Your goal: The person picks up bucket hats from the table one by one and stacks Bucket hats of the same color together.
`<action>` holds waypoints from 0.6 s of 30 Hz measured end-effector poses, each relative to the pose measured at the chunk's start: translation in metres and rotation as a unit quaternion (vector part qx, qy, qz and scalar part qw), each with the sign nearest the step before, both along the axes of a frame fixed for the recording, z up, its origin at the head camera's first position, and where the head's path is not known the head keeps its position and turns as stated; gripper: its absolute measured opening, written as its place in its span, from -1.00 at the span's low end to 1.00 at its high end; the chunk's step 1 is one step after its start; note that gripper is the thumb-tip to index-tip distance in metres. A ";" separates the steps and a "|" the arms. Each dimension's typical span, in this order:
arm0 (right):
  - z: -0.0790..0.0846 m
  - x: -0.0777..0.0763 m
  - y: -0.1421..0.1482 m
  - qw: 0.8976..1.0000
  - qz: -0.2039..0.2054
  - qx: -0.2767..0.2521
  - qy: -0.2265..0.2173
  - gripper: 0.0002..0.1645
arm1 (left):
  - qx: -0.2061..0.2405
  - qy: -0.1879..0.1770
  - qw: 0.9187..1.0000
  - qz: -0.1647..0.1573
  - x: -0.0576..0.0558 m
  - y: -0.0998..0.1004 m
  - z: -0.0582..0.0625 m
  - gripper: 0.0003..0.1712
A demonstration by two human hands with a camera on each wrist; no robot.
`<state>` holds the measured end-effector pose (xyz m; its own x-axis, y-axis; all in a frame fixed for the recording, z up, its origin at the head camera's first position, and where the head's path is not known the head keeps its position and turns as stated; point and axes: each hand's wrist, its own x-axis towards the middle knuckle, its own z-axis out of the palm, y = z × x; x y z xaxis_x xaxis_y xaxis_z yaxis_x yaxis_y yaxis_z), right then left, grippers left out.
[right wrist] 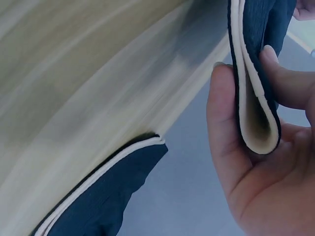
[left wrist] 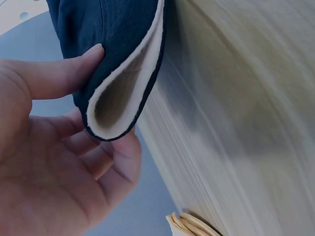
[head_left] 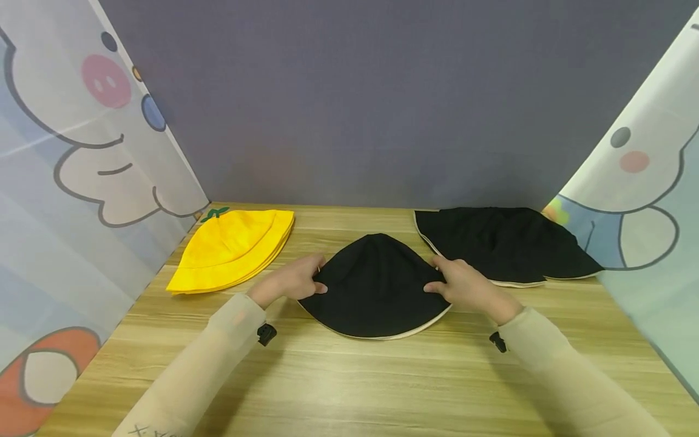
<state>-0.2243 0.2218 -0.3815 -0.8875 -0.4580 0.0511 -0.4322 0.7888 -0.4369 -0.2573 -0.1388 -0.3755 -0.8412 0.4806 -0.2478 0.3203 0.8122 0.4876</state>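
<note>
Both hands are pinching here: the left hand [head_left: 292, 280] has one end of a black hat [head_left: 377, 288] between thumb and fingers, and the right hand [head_left: 466, 286] has the opposite end the same way. Thumbs sit on the upper face of the cloth and the fingers go round the other side, so it's a pretty even two-sided hold. The hat's folded flat-ish, kind of a rounded triangle, crown toward the grey back wall [head_left: 349, 109] and curved brim toward the person. It's around the middle of the wooden table [head_left: 349, 382]; can't really tell if any of it touches the wood.

In the left wrist view the brim bends into a loop at that end, pale trim along the edge and a gap inside. The right wrist view has much the same thing, just a narrower loop.

Off to the left there's a yellow hat [head_left: 232, 249] with a little green leaf [head_left: 215, 213] on top, lying folded, brim edges layered. Over on the right, near the right hand, some overlapping black hats [head_left: 502, 243] lie toward the back, pale edging on those too. Hard to say how many.

Also: cream sleeves [head_left: 202, 358] on both arms, and side panels [head_left: 33, 243] with cartoon animals.
</note>
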 end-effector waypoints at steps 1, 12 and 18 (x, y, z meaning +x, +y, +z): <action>-0.001 0.001 -0.002 1.000 -0.001 0.004 -0.003 -0.45 | -0.003 -0.003 1.000 0.001 0.002 -0.001 -0.001 -0.77; -0.010 0.016 -0.020 0.994 -0.013 0.111 0.009 -0.59 | -0.054 -0.008 0.998 0.008 0.022 -0.001 -0.009 -0.64; -0.010 0.031 -0.030 0.981 -0.013 0.183 0.062 -0.61 | -0.118 0.041 0.992 0.011 0.039 0.012 -0.009 -0.25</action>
